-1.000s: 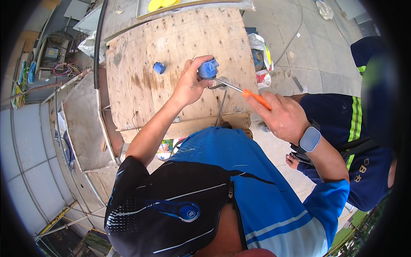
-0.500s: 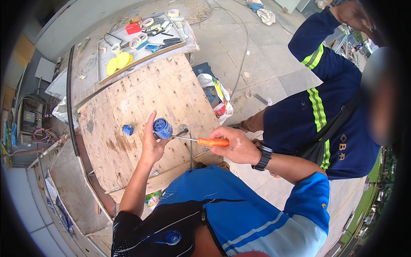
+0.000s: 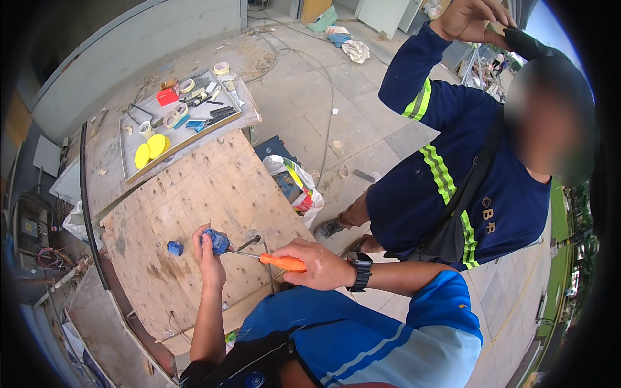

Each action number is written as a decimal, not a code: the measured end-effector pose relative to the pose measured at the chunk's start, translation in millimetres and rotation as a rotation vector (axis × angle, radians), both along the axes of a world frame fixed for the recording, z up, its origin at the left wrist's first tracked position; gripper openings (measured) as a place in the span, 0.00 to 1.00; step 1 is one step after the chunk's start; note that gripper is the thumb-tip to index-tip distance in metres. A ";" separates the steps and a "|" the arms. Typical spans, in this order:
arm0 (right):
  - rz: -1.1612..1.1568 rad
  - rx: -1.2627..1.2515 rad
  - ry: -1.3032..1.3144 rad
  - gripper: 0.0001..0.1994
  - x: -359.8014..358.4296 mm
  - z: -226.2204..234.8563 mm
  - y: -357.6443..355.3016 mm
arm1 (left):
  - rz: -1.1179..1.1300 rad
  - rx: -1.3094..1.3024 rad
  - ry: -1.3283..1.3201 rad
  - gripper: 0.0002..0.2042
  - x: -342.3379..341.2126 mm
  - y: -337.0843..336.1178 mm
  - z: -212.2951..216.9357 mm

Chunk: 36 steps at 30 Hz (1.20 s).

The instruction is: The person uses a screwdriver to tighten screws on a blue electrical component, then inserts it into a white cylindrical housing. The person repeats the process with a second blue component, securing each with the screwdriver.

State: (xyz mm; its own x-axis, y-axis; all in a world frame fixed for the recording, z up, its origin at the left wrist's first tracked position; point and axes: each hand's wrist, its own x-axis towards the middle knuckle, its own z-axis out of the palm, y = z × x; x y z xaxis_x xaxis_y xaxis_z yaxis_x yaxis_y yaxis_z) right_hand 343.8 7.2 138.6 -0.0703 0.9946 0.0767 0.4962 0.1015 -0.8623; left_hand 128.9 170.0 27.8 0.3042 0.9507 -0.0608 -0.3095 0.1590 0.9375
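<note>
Blue cylindrical piece sits in a worker's left hand, that hand's grip curled around it above a wooden desk in the head view. The right hand has its grip wrapped about an orange-handled screwdriver, whose metal shaft runs to the piece; its tip cannot be made out. A second blue piece lies on the desk nearby, left of the left hand. Beyond, a tray holds yellow discs and a red box. A co-worker stands at right.
</note>
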 end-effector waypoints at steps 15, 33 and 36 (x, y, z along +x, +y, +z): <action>0.243 0.092 -0.774 0.29 -25.0 3.5 -7.4 | 0.131 -0.470 -0.194 0.19 20.0 -2.7 13.7; -0.189 -0.674 0.722 0.19 -28.7 -18.2 14.2 | 0.328 -0.397 -0.174 0.19 15.1 -3.6 4.4; -0.220 -0.892 0.982 0.18 -12.3 -25.0 19.0 | 0.316 -0.387 -0.165 0.20 11.1 -2.9 2.2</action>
State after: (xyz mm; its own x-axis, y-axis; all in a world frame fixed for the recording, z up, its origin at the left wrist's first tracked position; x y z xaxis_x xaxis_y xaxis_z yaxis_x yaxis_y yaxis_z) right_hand 331.5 26.2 113.6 -0.1939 0.7143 -0.6724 -0.4273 -0.6785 -0.5975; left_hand 140.1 167.2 30.0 0.0417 0.9150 -0.4012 -0.5367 0.3592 0.7635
